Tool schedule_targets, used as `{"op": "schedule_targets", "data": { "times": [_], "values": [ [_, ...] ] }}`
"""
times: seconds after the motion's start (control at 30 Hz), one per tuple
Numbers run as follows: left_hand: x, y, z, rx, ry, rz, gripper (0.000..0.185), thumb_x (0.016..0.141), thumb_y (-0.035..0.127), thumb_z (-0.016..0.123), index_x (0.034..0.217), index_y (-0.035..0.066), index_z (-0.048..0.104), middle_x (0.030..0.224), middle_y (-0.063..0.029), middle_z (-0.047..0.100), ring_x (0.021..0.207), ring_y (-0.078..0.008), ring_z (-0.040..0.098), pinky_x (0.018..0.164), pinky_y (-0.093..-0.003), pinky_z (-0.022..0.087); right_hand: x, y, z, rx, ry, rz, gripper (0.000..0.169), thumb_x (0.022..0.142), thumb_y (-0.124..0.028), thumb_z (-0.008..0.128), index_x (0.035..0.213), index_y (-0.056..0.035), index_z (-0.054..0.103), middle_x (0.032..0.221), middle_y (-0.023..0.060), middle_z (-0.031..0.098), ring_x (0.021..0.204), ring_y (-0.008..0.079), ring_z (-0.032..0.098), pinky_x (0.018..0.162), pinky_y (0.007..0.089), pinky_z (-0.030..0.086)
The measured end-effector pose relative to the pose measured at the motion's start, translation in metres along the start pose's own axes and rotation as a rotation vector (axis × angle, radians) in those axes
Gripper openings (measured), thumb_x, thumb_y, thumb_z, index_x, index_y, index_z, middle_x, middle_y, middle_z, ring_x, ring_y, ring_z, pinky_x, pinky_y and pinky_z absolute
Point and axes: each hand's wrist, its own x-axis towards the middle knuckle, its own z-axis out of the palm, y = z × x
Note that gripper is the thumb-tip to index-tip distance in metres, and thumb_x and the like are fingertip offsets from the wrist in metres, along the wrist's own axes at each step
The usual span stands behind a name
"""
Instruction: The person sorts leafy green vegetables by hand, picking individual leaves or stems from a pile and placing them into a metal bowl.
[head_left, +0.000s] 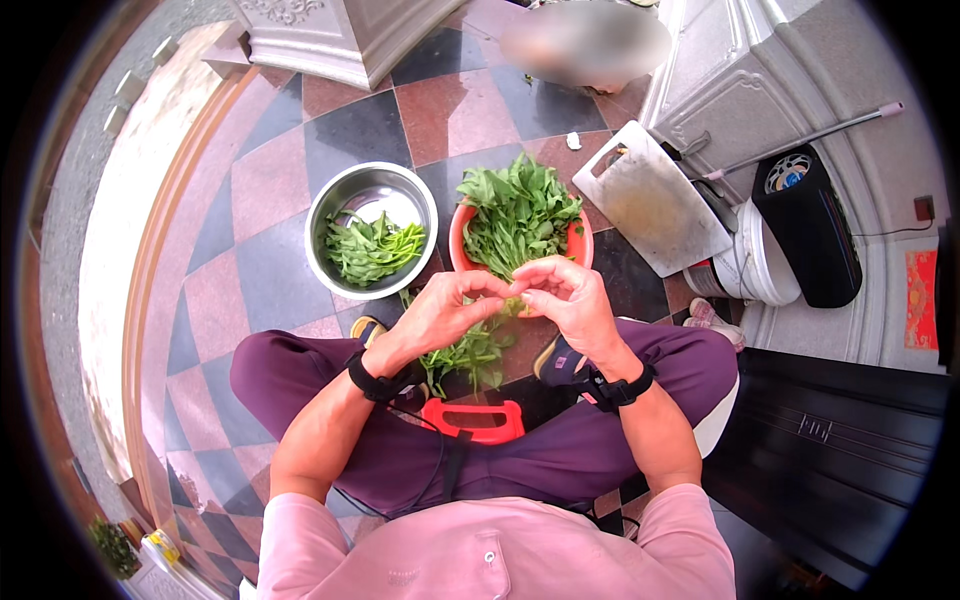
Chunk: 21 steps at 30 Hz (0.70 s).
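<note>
My left hand (463, 306) and my right hand (561, 300) meet at the near edge of a red plastic basin (459, 241), fingertips together on a bit of green stem. Leafy greens (517, 214) are heaped in that basin, stems towards me. To its left stands a stainless steel bowl (318, 196) with a smaller bunch of leafy greens (371, 247) inside. Below my hands, loose greens (469, 356) lie on the tiled floor between my feet. How much of the stem each hand grips is hidden by the fingers.
A worn white cutting board (660, 202) leans at the right, near a white bucket (757, 259) and a black speaker (810, 225). A red plastic handle (480, 421) shows between my legs. A scrap of white paper (574, 141) lies on the floor beyond the basin.
</note>
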Motion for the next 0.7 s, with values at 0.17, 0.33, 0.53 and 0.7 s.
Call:
{"op": "schedule_targets", "data": {
  "times": [0.17, 0.33, 0.53, 0.7],
  "values": [
    [0.0010, 0.0032, -0.0002, 0.114, 0.047, 0.059, 0.019, 0.092, 0.011, 0.069, 0.110, 0.007, 0.075, 0.095, -0.0104, 0.075, 0.083, -0.0196, 0.071, 0.076, -0.0326, 0.054, -0.0039, 0.0029, 0.0025, -0.001, 0.003, -0.017, 0.018, 0.089, 0.004, 0.066, 0.107, 0.0012, 0.070, 0.101, 0.0051, 0.072, 0.091, 0.0102, 0.067, 0.082, 0.0250, 0.054],
    [0.0034, -0.0016, 0.0017, 0.099, 0.061, 0.097, 0.019, 0.092, 0.011, 0.069, 0.110, 0.008, 0.075, 0.096, -0.0098, 0.075, 0.083, -0.0206, 0.072, 0.077, -0.0337, 0.055, -0.0051, -0.0007, -0.0012, -0.066, 0.011, -0.040, 0.018, 0.090, 0.004, 0.065, 0.107, 0.0014, 0.070, 0.100, 0.0050, 0.072, 0.088, 0.0097, 0.067, 0.080, 0.0247, 0.054],
    [0.0040, -0.0041, 0.0032, 0.078, 0.066, 0.088, 0.021, 0.092, 0.011, 0.070, 0.112, 0.008, 0.075, 0.092, -0.0080, 0.075, 0.081, -0.0185, 0.071, 0.076, -0.0329, 0.054, -0.0049, -0.0024, -0.0029, -0.093, 0.042, 0.000, 0.016, 0.093, 0.004, 0.061, 0.108, 0.0031, 0.068, 0.101, 0.0070, 0.072, 0.091, 0.0114, 0.068, 0.080, 0.0264, 0.058],
    [0.0027, 0.0010, 0.0013, 0.035, 0.016, -0.044, 0.020, 0.093, 0.010, 0.069, 0.112, 0.002, 0.074, 0.092, -0.0056, 0.074, 0.083, -0.0111, 0.068, 0.076, -0.0290, 0.054, -0.0044, 0.0003, -0.0041, -0.022, 0.035, -0.015, 0.020, 0.094, 0.004, 0.058, 0.111, 0.0022, 0.068, 0.104, 0.0071, 0.069, 0.090, 0.0115, 0.067, 0.082, 0.0278, 0.059]
  ]
}}
